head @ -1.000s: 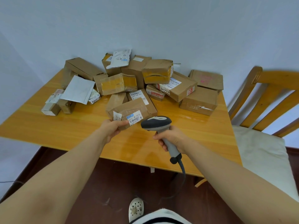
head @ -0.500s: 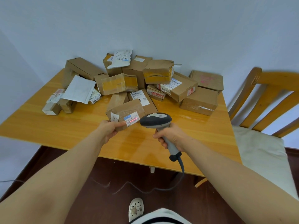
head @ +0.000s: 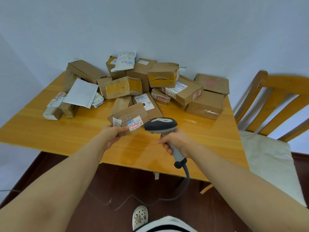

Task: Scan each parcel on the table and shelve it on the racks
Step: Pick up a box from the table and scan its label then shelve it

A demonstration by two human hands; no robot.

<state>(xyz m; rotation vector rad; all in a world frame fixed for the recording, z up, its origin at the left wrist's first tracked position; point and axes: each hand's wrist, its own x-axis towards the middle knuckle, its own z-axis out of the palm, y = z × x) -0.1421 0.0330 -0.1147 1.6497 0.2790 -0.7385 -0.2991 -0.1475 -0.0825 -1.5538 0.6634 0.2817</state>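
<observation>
Drawn nearer, parcel (head: 128, 114) lies crosswise; scanner (head: 160, 125) points left at it.

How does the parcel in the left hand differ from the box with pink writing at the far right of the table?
The parcel is gripped at its near corner by the left hand; the pink-marked box lies untouched. The parcel bears a white printed label crossed by a red line from the scanner; the pink-marked box shows only handwriting on top. Both are brown cardboard.
</observation>
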